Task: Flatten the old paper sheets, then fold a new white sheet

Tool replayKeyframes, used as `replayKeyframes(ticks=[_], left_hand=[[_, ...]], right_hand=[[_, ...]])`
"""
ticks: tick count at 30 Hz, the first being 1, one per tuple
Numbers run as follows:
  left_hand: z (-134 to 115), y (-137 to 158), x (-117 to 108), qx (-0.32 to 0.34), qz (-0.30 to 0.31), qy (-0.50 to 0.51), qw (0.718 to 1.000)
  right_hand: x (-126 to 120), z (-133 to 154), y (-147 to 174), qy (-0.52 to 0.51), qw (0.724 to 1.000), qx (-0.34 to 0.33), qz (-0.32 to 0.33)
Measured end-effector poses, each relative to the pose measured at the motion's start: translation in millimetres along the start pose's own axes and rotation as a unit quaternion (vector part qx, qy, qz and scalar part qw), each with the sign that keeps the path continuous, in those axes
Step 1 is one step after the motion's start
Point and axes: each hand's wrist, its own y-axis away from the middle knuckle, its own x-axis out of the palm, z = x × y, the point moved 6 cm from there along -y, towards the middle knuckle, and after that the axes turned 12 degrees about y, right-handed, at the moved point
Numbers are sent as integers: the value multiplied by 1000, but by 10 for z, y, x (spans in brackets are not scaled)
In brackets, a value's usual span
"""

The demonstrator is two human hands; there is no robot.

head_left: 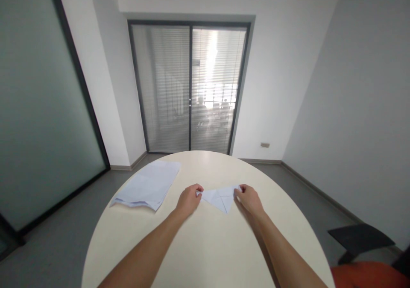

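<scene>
Between my two hands, over the middle of the table, is a folded sheet of white paper point(221, 198) with crease lines and a point toward me. My left hand point(190, 200) pinches its left corner between thumb and fingers. At the opposite upper corner, my right hand point(249, 198) grips the paper in the same way. My fingers cover both corners. Whether the paper rests on the table or is slightly raised, I cannot tell.
A stack of white paper sheets point(149, 183) lies on the left of the round cream table point(205, 254), its near edge curling. A chair with a red seat point(368, 275) and black armrest point(361, 240) stands at the lower right. Glass doors with blinds point(169, 91) are beyond the table.
</scene>
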Motion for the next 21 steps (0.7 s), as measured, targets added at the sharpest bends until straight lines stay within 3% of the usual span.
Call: replayKeyframes(ticks=[21], left_hand=[[-163,66,-6,50,20,-83,995]], right_hand=[[-22,16,20,112,993,34,20]])
